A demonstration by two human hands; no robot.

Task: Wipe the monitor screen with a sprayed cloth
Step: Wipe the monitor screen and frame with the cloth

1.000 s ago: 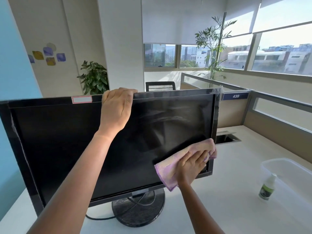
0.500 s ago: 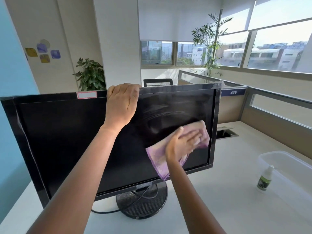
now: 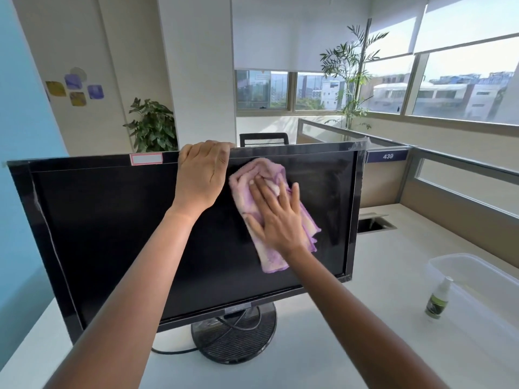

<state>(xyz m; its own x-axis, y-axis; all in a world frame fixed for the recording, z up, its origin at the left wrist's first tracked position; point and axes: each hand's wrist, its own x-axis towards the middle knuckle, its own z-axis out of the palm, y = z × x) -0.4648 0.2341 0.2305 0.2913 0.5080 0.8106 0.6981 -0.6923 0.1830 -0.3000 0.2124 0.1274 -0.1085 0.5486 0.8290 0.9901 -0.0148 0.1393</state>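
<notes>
Readable writing: only the no. "439" in white on a blue plate (image 3: pixel 387 156), fixed on the low partition behind the right top corner of the monitor (image 3: pixel 118 242). On the top bezel there is a white sticker (image 3: pixel 146 158) w/ red border, blank. The spray bottle (image 3: pixel 438 300) has a dark green label, but the text is too small to read.

The monitor stands on a round black base (image 3: pixel 233 338). Its long axis runs left-right, the right end a bit farther away, and the screen (image 3: pixel 98 220) faces the person. The left hand (image 3: pixel 200 175) grips the top edge near the middle, fingers curled over the bezel. The right hand (image 3: pixel 276 220) lies flat w/ straight, spread fingers and presses the pink-lilac cloth (image 3: pixel 271 261) on the upper right part of the screen, just beside the left hand. The cloth is crumpled; its long axis goes from top to bottom, slightly tilted to the right.

The desk (image 3: pixel 379 276) is white. The bottle stands upright on it at the right, touching or just beside a clear plastic box (image 3: pixel 477 276). A black cable (image 3: pixel 171 351) comes out under the monitor. Behind the monitor's right side there is a rectangular cable opening (image 3: pixel 375 224).

Room: office w/ light blue wall (image 3: pixel 22 94) at left, coloured wall stickers (image 3: pixel 74 87), two green plants (image 3: pixel 153 127), a black chair (image 3: pixel 263 139), big windows w/ white blinds and buildings outside.
</notes>
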